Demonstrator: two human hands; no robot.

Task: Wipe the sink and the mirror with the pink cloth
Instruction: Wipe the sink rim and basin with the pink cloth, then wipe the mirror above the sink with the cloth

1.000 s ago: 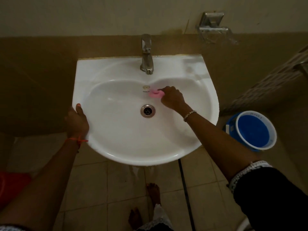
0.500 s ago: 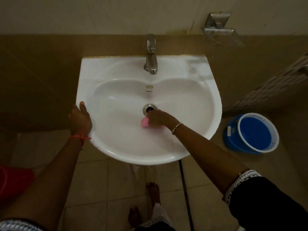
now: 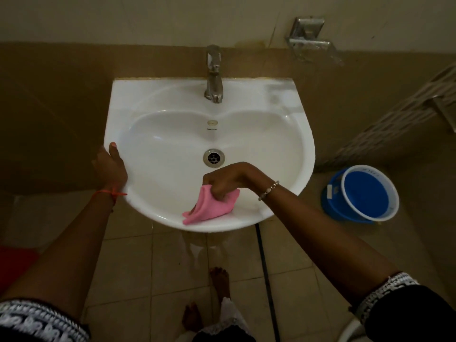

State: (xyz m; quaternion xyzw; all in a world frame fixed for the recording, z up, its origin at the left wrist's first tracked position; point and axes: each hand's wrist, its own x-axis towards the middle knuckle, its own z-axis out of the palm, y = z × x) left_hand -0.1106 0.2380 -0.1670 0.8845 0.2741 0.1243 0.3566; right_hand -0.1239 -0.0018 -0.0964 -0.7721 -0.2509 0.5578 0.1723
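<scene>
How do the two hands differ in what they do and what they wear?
The left hand grips the sink at its left rim; the right hand pinches the pink cloth inside the basin near the front. The left wrist wears a red thread, the right a beaded bracelet. Both touch the sink.

Mirror's out of frame, can't see it. Right hand [image 3: 229, 180] covers the middle of the pink cloth [image 3: 209, 206]; its fingertips are buried in the folds. Left hand [image 3: 109, 166] fingers curl under the sink [image 3: 148, 99] rim at 9 o'clock, only the thumb shows. Red thing [image 3: 14, 265] at 8 o'clock cut by the edge, can't ID. Sink logo too small to read.
</scene>
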